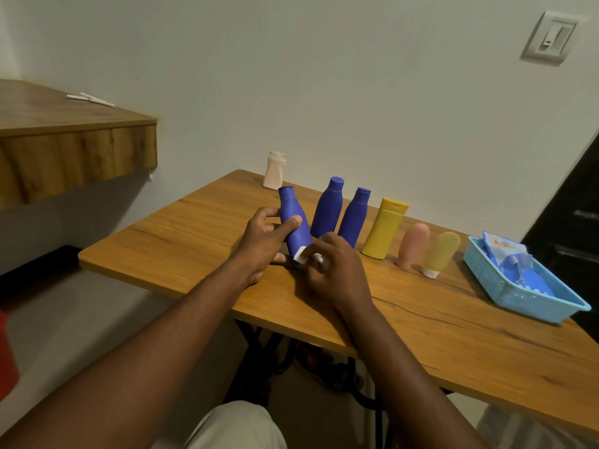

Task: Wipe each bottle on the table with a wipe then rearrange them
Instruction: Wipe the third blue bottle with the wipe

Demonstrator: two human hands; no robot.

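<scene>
Head view:

- The left grip (264,244) is clamped on the tilted blue bottle (293,222). The thumb lies across its middle and the fingers curl round the far side.
- The right grip (337,270) is closed on a white wipe (301,254), pinching it against the bottle's lower end, just right of the left grip.
- That lower end is close to the surface (194,228). The wipe and fingers hide whether it touches.
- Handling, as a judgement: the bottle looks like light, stiff plastic with a smooth, waisted body, and probably gets slippery once damp. The narrow waist, where the left grip already sits, seems the surest hold, leaving neck and base free for wiping.
- Just beyond the right grip stand two more blue bottles (330,209) (355,218). Further to its right are a yellow bottle (385,228), a pink tube (413,244) and a pale yellow tube (440,252) standing on its white cap.
- A cream bottle (275,171) stands beyond the left grip, near the wall.
- Well to the right of both grips, a blue basket (518,303) holds a wipes pack (505,251).
</scene>
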